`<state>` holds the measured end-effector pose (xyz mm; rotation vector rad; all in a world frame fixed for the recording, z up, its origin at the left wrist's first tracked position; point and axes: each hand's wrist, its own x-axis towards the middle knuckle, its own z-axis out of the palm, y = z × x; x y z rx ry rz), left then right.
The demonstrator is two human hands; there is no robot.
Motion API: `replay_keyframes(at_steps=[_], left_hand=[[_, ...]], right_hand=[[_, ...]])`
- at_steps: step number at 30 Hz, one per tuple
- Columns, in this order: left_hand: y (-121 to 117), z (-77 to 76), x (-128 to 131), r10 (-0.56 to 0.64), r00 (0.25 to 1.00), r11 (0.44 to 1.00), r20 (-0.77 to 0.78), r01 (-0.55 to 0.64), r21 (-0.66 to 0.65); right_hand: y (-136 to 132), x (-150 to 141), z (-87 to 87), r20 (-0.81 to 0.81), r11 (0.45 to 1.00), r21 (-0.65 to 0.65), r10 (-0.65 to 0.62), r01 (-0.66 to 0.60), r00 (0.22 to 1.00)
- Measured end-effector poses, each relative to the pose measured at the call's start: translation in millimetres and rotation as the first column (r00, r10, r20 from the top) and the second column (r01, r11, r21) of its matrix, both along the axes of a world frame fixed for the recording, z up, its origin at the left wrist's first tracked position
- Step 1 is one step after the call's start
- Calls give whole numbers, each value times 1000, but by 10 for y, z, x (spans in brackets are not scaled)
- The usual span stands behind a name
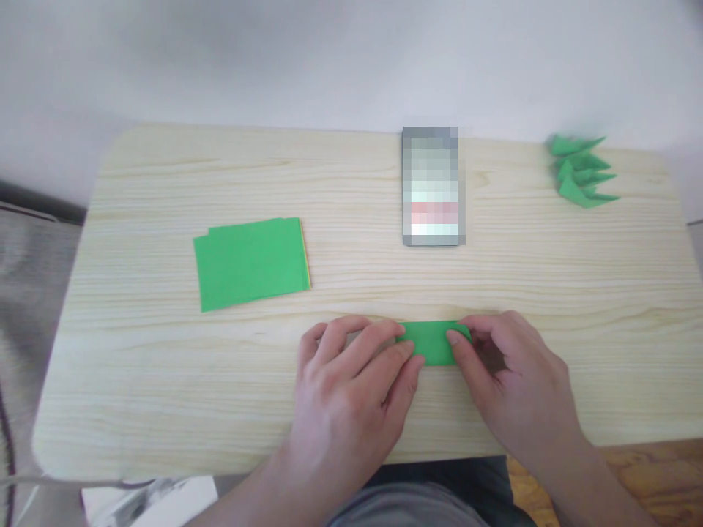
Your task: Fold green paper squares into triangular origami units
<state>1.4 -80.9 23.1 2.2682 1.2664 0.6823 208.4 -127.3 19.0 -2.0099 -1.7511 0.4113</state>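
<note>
A small green rectangle of folded paper (pixel 433 344) lies on the wooden table near its front edge. My left hand (pixel 356 380) rests over its left end, the fingers pressing it against the tabletop. At the right end, my right hand (pixel 510 373) pinches the paper between thumb and forefinger. Farther off to the left is a stack of green paper sheets (pixel 250 263), slightly fanned, with a thin yellow edge on its right side. Several folded green paper pieces (pixel 585 172) with pointed tips sit nested at the back right.
A phone-like device (pixel 431 187), its screen blurred out, lies toward the back of the table (pixel 165 380). A white wall (pixel 351 66) stands behind the table. Below the front left edge are a cable (pixel 82 483) and a white printed sheet or box (pixel 181 505).
</note>
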Motion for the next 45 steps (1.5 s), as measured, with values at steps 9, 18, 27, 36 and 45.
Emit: replay_keyframes(at_steps=[9, 18, 27, 36, 45], left_hand=[[-13, -55, 4, 4, 1000, 1000, 16, -4, -3], [-10, -52, 6, 5, 1000, 1000, 4, -5, -13], [-12, -69, 22, 15, 1000, 1000, 6, -15, -1], [-6, -110, -16, -15, 1000, 999, -17, 15, 39], [-17, -127, -32, -27, 999, 998, -27, 29, 57]], right_hand=[[0, -60, -56, 30, 995, 89, -54, 51, 998], [-51, -86, -116, -52, 979, 77, -184, 187, 982], [-67, -92, -158, -38, 975, 141, -166, 170, 985], [-44, -16, -183, 13, 985, 157, -77, 75, 997], [-169, -401, -153, 224, 960, 217, -226, 178, 948]])
